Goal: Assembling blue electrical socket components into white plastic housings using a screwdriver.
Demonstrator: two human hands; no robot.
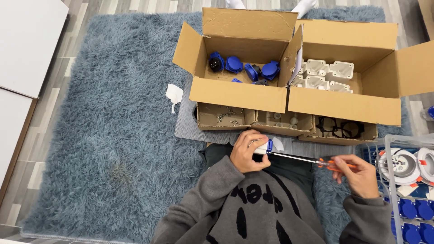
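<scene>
Screwdriver [312, 159] pinched in my right hand [357, 174], tip at the white-and-blue socket [262, 147] my left hand [246, 153] grips, just below the screw box [224, 118].

This looks like a room in a home used as a makeshift assembly spot. A shaggy blue-grey rug [113, 113] covers a wood-look plank floor [54, 97], and the person sits on it. Open cardboard boxes [289, 68] of blue plug parts [244, 68] and white housings [325, 74] stand in front, with small trays of screws [226, 116].
</scene>
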